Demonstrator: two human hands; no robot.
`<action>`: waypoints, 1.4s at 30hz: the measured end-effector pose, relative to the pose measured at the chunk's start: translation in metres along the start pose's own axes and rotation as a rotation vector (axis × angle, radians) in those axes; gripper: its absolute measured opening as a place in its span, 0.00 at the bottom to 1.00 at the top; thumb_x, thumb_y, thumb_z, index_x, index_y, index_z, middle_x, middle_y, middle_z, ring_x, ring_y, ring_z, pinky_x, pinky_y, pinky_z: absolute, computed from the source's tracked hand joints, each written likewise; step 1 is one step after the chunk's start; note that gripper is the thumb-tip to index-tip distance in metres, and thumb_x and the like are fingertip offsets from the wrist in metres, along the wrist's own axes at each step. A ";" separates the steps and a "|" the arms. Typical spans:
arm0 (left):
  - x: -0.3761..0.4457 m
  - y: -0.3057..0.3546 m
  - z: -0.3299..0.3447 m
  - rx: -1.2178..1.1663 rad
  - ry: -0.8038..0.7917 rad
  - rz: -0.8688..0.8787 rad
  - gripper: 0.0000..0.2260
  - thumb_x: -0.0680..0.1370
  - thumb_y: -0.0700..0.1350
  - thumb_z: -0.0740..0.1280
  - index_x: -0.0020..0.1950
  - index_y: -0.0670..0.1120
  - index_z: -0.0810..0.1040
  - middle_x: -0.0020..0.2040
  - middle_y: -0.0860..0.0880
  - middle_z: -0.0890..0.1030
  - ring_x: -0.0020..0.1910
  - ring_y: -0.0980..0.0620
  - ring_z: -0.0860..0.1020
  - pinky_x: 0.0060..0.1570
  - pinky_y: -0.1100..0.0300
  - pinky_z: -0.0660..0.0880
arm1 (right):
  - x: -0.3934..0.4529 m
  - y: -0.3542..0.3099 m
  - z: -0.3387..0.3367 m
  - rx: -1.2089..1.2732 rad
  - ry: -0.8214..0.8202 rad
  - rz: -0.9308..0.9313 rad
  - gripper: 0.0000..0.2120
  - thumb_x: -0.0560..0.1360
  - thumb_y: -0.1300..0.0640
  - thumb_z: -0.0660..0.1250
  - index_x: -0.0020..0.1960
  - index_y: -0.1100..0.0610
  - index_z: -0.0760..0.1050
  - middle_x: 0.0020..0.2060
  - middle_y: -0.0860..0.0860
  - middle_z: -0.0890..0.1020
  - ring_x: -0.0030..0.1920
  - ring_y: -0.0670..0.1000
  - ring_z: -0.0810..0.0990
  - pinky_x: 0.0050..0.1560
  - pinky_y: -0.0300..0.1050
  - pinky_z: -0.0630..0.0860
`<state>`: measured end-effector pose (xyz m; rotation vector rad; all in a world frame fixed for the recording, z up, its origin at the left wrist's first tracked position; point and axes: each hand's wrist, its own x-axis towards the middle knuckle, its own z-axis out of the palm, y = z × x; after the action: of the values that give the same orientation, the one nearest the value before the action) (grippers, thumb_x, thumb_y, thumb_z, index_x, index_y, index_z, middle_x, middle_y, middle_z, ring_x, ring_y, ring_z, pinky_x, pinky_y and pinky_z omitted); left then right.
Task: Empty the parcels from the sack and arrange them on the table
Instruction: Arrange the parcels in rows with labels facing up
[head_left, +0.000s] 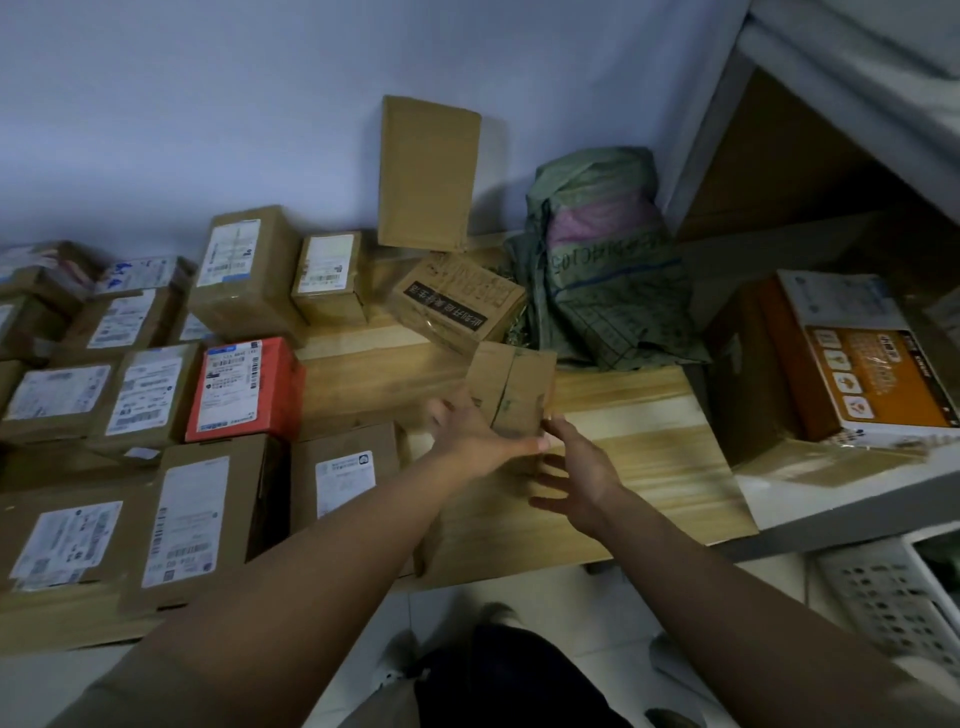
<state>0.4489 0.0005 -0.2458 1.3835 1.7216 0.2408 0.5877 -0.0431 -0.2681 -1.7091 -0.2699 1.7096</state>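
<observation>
A green woven sack (597, 270) slumps at the back right of the wooden table (649, 467), against the wall. A small brown cardboard parcel (514, 387) stands tilted on the table in front of it. My left hand (467, 436) grips the parcel's lower left side. My right hand (576, 473) is just below it with fingers spread, its fingertips near the parcel's bottom edge, holding nothing. Several labelled cardboard parcels (130, 395) and one red parcel (241, 389) lie in rows over the left of the table. A tall plain box (428, 174) leans on the wall.
A tilted box with black tape (457, 306) lies between the rows and the sack. A white shelf unit (831, 493) at right holds an orange and white carton (862, 364). A perforated white basket (883, 597) sits low right. My legs and shoes are below the table edge.
</observation>
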 end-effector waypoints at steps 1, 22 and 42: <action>-0.001 0.000 0.003 -0.005 0.026 -0.004 0.55 0.58 0.63 0.80 0.75 0.52 0.52 0.65 0.48 0.56 0.72 0.45 0.58 0.71 0.51 0.60 | 0.001 0.000 -0.004 0.017 -0.022 0.001 0.20 0.78 0.37 0.61 0.62 0.48 0.79 0.54 0.54 0.81 0.56 0.59 0.80 0.54 0.60 0.80; -0.027 -0.044 -0.082 -1.157 -0.186 -0.270 0.30 0.76 0.66 0.56 0.66 0.46 0.76 0.61 0.39 0.81 0.62 0.38 0.77 0.61 0.42 0.73 | -0.012 -0.030 0.003 0.046 0.057 -0.358 0.19 0.78 0.44 0.66 0.44 0.61 0.76 0.36 0.54 0.78 0.34 0.51 0.74 0.35 0.45 0.71; -0.041 -0.090 -0.116 -1.070 -0.156 -0.337 0.33 0.77 0.70 0.54 0.63 0.45 0.80 0.59 0.38 0.82 0.58 0.36 0.80 0.58 0.38 0.75 | -0.008 -0.029 0.083 -0.063 -0.476 -0.208 0.30 0.68 0.39 0.73 0.66 0.51 0.75 0.56 0.54 0.85 0.54 0.55 0.85 0.48 0.53 0.82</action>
<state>0.3020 -0.0250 -0.2142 0.3139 1.3091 0.7098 0.5178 -0.0004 -0.2354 -1.2422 -0.6981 1.9424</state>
